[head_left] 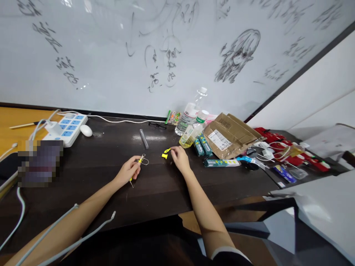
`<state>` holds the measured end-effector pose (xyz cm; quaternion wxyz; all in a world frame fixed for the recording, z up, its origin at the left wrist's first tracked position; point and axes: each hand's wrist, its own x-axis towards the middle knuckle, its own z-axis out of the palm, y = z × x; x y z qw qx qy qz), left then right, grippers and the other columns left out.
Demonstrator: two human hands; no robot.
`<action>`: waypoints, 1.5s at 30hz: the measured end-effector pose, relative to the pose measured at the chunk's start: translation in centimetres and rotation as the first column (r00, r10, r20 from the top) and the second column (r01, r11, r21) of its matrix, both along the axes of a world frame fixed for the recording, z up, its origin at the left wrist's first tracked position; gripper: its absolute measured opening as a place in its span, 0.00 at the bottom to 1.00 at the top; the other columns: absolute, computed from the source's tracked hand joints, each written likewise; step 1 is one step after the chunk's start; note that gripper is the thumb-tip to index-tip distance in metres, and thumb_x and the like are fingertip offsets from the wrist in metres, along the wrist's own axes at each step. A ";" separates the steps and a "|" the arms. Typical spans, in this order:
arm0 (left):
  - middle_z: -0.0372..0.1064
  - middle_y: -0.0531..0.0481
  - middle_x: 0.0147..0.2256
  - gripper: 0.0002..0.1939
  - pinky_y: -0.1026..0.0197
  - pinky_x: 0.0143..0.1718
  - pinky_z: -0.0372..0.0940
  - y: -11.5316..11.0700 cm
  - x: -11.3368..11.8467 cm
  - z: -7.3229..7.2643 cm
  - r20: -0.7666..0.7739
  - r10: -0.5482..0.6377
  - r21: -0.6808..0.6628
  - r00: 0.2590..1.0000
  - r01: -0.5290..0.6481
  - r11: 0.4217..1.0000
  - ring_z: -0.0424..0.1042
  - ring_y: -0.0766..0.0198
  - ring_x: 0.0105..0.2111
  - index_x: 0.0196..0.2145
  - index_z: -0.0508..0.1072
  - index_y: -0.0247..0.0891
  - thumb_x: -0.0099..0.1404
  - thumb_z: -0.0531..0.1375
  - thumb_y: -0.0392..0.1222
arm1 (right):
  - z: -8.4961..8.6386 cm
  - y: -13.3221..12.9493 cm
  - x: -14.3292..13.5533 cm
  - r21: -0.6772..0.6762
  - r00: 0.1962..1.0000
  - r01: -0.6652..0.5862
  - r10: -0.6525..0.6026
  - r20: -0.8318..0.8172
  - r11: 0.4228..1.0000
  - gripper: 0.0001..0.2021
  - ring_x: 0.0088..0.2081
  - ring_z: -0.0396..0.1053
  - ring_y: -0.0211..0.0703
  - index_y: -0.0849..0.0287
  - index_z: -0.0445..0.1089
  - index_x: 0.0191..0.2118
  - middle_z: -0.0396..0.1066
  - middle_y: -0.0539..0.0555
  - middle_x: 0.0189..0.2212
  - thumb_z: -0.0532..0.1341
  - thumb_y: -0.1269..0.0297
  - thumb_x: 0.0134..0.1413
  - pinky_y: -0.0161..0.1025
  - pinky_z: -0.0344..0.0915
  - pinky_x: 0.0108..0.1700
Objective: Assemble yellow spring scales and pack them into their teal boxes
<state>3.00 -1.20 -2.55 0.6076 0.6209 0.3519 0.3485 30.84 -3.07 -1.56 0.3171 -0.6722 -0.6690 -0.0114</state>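
My left hand [128, 172] is closed around a slim yellow piece with a wire loop [142, 160]. The loop sticks out past the thumb, and a thin metal tip shows below the fingers; the palm hides the middle. To the right, my right hand [181, 158] has its fingertips at a small flat yellow piece [167, 150], apparently pinching its end. Just below that lies a short yellow block [164, 156] on the dark table [155, 188]. Beyond both hands rests a clear tube [144, 138].
A power strip [70, 129] and white mouse [86, 130] sit at left. Two bottles [191, 129], a cardboard parcel [230, 136] and green boxes [220, 163] stand at right. Glasses [157, 125] lie near the whiteboard [111, 66]. White cables [83, 236] cross my left forearm.
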 end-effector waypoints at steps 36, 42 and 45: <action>0.55 0.61 0.17 0.15 0.70 0.18 0.52 -0.8 0.0 0.6 -0.073 0.001 0.214 0.997 0.015 0.977 0.53 0.73 0.15 0.39 0.65 0.37 0.68 0.48 0.51 | -0.6 0.7 -9.4 0.057 0.174 -0.579 0.191 -0.966 0.813 0.17 0.21 0.67 0.34 0.56 0.57 0.31 0.70 0.45 0.21 0.65 0.52 0.49 0.33 0.67 0.26; 0.56 0.61 0.17 0.15 0.71 0.12 0.47 -0.8 0.0 0.5 -0.078 -0.015 0.100 0.997 0.023 0.995 0.51 0.74 0.11 0.33 0.63 0.38 0.68 0.47 0.52 | -0.6 0.2 -9.5 0.105 0.127 -0.585 0.219 -0.967 0.804 0.17 0.28 0.72 0.35 0.58 0.59 0.29 0.73 0.49 0.29 0.68 0.55 0.46 0.35 0.71 0.30; 0.55 0.62 0.15 0.13 0.72 0.12 0.47 -0.9 0.0 0.5 -0.073 0.022 0.162 0.997 -0.010 0.987 0.51 0.74 0.11 0.37 0.63 0.38 0.68 0.47 0.50 | -0.3 0.1 -9.5 0.141 0.167 -0.587 0.290 -0.942 0.797 0.17 0.32 0.72 0.36 0.57 0.59 0.29 0.73 0.51 0.33 0.68 0.56 0.46 0.36 0.71 0.33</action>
